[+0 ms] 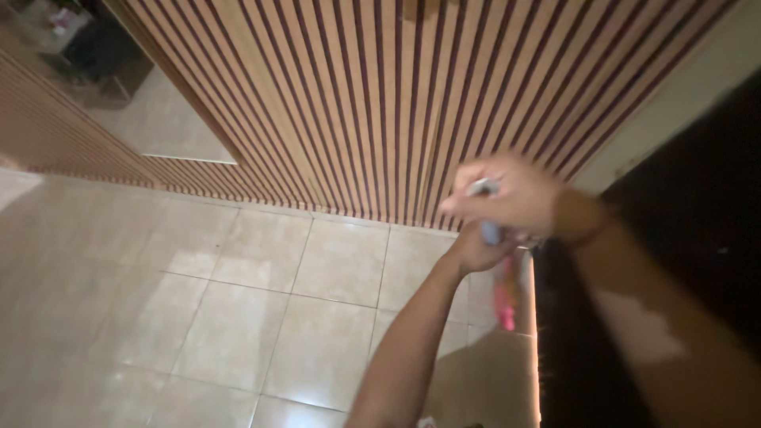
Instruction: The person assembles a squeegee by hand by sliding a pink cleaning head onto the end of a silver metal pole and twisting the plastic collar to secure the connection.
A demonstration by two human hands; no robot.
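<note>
Both my hands meet near the foot of a wooden slatted wall (380,103). My right hand (511,194) is closed around the top of a thin pale grey handle (490,230), blurred by motion. My left hand (476,252) grips the same handle just below it. The handle runs downward to a pink and orange part (505,297) close to the floor, beside a dark area on the right. What that lower part is cannot be made out.
Glossy beige floor tiles (238,317) spread to the left and front. The slatted wall continues to the left, with a doorway opening (151,119) at upper left. A dark surface (697,238) fills the right side.
</note>
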